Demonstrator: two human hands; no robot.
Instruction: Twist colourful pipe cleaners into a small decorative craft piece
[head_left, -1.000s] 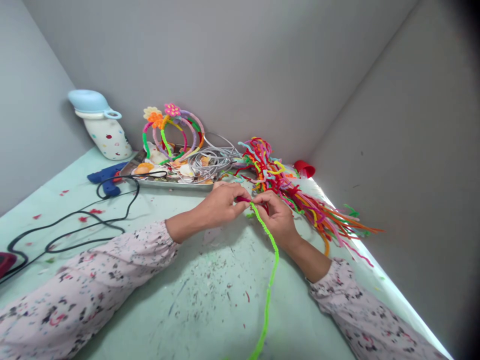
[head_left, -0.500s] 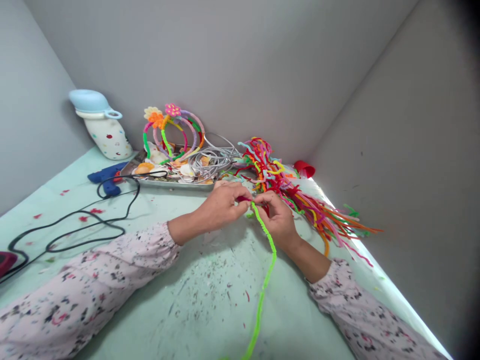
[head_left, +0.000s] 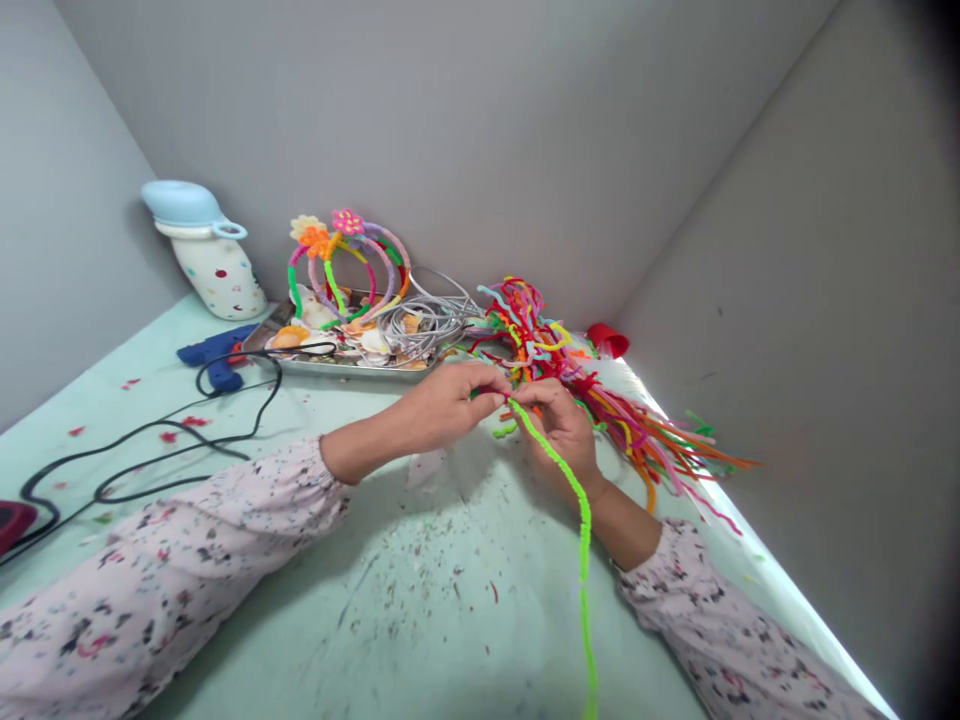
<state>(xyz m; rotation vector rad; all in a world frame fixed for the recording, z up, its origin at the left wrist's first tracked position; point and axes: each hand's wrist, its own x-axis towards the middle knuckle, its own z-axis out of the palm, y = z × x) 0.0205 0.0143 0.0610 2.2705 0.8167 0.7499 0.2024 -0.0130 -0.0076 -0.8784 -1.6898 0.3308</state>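
A long bright green fuzzy stem (head_left: 581,530) hangs from between my fingertips and runs down past the lower edge of the view. My left hand (head_left: 454,405) is closed in a pinch, with a bit of dark red and green fuzzy material showing at its fingertips. Close beside it, my right hand (head_left: 562,430) pinches at the green stem's upper end. The fingertips of both hands nearly meet, in front of a pile of many-coloured fuzzy stems (head_left: 540,340).
Behind my left hand, a metal tray (head_left: 352,371) holds shells, coiled grey wire (head_left: 427,325) and colourful flowered hoops (head_left: 390,260). At the left are a blue glue gun (head_left: 217,350), its black cord and a white bottle (head_left: 217,270). A red cup (head_left: 609,340) lies behind the pile.
The hanging green stem has swung to the right and now crosses in front of my right hand. Both hands have shifted slightly, still pinched close together.
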